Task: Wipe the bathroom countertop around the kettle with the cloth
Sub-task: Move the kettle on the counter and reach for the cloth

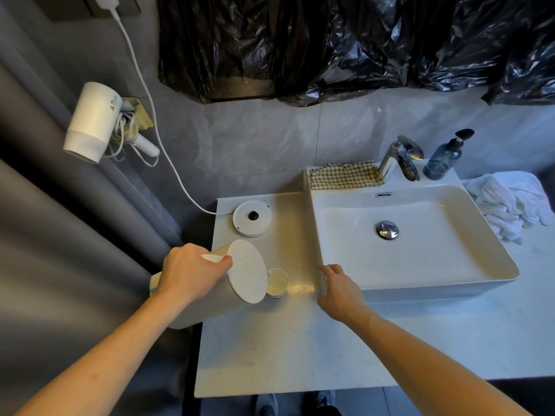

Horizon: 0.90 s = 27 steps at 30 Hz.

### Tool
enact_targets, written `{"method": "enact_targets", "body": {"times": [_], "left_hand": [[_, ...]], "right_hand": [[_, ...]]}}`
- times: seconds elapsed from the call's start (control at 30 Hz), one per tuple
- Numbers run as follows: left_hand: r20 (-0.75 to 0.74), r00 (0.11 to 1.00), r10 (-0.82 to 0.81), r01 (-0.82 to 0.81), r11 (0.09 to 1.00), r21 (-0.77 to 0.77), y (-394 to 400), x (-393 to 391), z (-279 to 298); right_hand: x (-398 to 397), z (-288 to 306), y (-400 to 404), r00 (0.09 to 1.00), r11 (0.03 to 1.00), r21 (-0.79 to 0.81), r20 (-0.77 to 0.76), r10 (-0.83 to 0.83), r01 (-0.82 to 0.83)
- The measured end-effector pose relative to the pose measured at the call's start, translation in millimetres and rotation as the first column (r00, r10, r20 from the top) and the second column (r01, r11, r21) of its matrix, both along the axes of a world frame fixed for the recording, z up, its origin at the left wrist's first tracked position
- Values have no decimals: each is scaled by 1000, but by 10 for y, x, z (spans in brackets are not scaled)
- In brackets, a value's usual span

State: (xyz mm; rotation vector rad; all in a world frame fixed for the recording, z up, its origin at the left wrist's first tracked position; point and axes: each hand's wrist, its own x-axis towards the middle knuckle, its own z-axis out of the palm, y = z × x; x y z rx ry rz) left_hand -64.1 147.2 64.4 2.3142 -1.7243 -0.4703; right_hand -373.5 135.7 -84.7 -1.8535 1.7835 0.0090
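White plastic hair dryer [90, 121] hangs on the grey wall at far left, and a white cord [156, 127] runs down past it to the round white kettle base [253, 218] on the pale marble tabletop [285, 349]. Left hand [187, 270] closes its grip around the handle of the white electric kettle [240, 274], held tilted over the tabletop's left edge, clear of its base. A small white cup [277, 282] stands just beside the kettle. Right hand [338, 285] rests with relaxed fingers against the front left corner of the white rectangular basin [420, 265], gripping nothing. The green-checked cloth [345, 175] lies on the basin's back ledge, beside the chrome tap [401, 157]. A blue soap pump bottle [444, 157] and crumpled white towel [510, 202] sit further right.
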Motion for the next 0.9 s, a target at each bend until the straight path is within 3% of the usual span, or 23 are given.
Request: {"method": "enact_targets", "body": {"times": [0.43, 0.73, 0.9], "left_hand": [[-322, 942, 91, -131, 986, -106, 4, 348, -133], [-559, 817, 140, -252, 959, -128, -33, 546, -156], [-731, 656, 185, -374, 922, -103, -196, 600, -167]], "right_hand": [[32, 48, -21, 997, 999, 23, 55, -44, 43], [74, 101, -52, 993, 997, 37, 91, -71, 68], [168, 175, -153, 990, 997, -37, 126, -61, 66]]}}
